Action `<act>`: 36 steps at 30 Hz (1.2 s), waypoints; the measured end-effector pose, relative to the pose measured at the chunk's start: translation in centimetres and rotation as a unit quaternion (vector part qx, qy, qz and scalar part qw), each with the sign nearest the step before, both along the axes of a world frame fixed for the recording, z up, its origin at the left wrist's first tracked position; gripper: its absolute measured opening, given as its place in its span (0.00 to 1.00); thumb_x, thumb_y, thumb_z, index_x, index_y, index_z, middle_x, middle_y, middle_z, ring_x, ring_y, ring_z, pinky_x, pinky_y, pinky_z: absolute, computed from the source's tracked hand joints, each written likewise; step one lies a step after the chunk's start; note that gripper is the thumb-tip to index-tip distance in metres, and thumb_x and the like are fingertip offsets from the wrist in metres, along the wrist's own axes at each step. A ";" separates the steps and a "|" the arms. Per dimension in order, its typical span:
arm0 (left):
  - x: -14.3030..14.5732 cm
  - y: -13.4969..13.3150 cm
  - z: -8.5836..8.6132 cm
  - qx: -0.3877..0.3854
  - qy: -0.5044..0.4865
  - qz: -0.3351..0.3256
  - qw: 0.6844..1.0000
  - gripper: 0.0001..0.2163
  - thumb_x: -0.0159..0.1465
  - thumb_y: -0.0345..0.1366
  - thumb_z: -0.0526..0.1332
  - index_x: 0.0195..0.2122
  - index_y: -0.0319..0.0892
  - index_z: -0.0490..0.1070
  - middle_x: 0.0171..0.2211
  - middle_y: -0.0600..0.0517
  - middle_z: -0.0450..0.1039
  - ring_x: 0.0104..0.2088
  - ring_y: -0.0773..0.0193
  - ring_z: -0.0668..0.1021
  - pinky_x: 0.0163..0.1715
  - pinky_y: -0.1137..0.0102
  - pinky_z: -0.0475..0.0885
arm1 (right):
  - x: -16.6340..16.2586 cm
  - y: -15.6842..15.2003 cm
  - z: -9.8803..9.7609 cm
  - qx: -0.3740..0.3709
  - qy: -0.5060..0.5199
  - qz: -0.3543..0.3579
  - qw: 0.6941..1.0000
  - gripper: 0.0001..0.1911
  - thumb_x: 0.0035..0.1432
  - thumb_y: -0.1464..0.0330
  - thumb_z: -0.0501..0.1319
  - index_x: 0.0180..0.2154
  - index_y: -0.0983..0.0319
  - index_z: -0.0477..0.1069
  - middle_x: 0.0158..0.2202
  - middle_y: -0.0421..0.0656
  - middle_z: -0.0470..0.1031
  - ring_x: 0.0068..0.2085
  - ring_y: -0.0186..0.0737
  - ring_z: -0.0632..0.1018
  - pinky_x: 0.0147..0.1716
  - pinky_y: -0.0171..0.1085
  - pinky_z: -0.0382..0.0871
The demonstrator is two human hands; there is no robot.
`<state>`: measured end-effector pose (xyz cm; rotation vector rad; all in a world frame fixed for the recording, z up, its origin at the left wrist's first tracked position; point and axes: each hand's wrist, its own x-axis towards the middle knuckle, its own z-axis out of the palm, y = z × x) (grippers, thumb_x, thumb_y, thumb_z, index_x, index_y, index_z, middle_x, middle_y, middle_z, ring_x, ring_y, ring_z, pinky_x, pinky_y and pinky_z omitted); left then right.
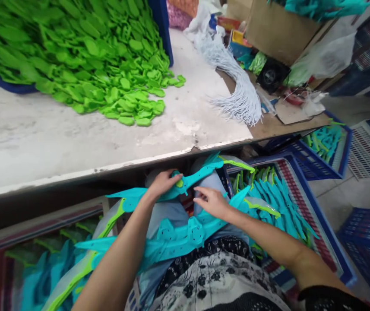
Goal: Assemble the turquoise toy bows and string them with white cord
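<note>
My left hand (162, 183) is closed around a long teal plastic toy piece (200, 172) with a lime green tip, held just under the table edge above my lap. Beside it, my right hand (211, 201) has its fingers pinched together on something I cannot make out. A second, longer teal piece (172, 239) with lime trim lies across my lap below both hands. A large heap of small lime green plastic parts (84, 56) covers the far left of the worn white table (58, 138).
A blue crate (304, 207) at my right holds several teal and green pieces; another crate (327, 144) stands behind it. A bundle of white cords (236, 90), cardboard boxes and clutter fill the table's far right. More teal pieces lie at lower left.
</note>
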<state>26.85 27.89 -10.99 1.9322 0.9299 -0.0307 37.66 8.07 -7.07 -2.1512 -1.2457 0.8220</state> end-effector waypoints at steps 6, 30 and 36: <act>0.5 -1.8 0.4 0.124 -0.022 0.054 0.991 0.25 0.58 0.47 0.59 0.52 0.34 0.73 0.46 0.39 0.78 0.48 0.45 0.78 0.49 0.59 0.71 | 14.1 4.0 5.9 0.168 -0.228 -0.226 0.932 0.15 0.63 0.65 0.54 0.37 0.64 0.78 0.37 0.48 0.79 0.41 0.42 0.77 0.45 0.39 0.68; 18.5 -15.8 -0.6 -0.543 -0.034 0.032 0.838 0.04 0.63 0.25 0.61 0.38 0.35 0.73 0.26 0.49 0.77 0.27 0.65 0.80 0.32 0.72 0.74 | 17.8 -12.9 0.4 0.160 0.162 -0.319 0.920 0.18 0.40 0.56 0.70 0.29 0.63 0.76 0.21 0.40 0.74 0.22 0.32 0.72 0.21 0.32 0.64; 20.8 -17.4 -1.5 -0.569 -0.031 0.026 0.821 0.04 0.63 0.24 0.62 0.38 0.36 0.73 0.25 0.49 0.77 0.26 0.66 0.80 0.31 0.72 0.75 | 18.1 -12.2 -3.2 0.174 -0.034 -0.297 0.938 0.13 0.52 0.58 0.62 0.28 0.62 0.75 0.27 0.42 0.77 0.28 0.37 0.75 0.31 0.35 0.67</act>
